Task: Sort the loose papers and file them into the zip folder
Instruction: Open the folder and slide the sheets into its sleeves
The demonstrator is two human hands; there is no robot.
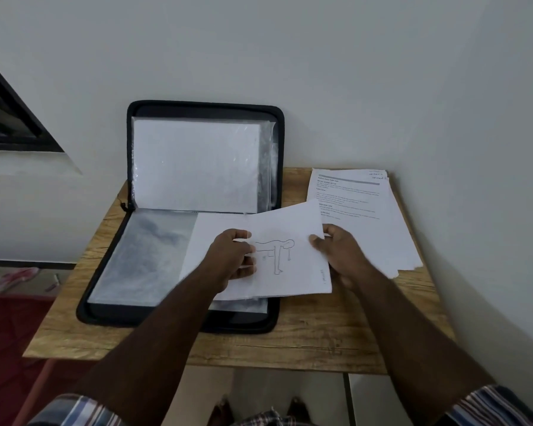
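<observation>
Sheet in hand: drawing sheet [277,256], with a line figure on it, being held at centre frame, hovering over the lower half of the zip folder [179,216] and jutting past the folder's right edge.
Left hand [233,259]: resting on top of the sheet with fingers curled over it, thumb side seeming to pinch the paper; underside hidden, so pinching judged rather than seen.
Right hand [339,250]: gripping the sheet's right edge, thumb on top, fingers going underneath out of sight.
Folder: lying open on the wooden table [305,336], upper half leaning upright against the wall, already carrying a filed page [194,167] in a clear sleeve; lower half showing an empty plastic sleeve [142,256].
Loose papers: stack of papers [366,216] waiting at right of frame, fanned unevenly, near corner reaching toward the table's right edge.
Step in hand: probably lining the sheet up for the lower sleeve; sleeve mouth not being visible.
Risk, creasing: forcing paper into a sleeve not held open, likely buckling the leading edge.
Risk, skew: pushing in at the present tilt, likely jamming a corner against the seam.
Risk, spill: brushing the fanned stack with the right forearm, possibly sliding sheets off the table.
Risk, folder: nudging the upright half, possibly tipping it down onto both hands.
</observation>
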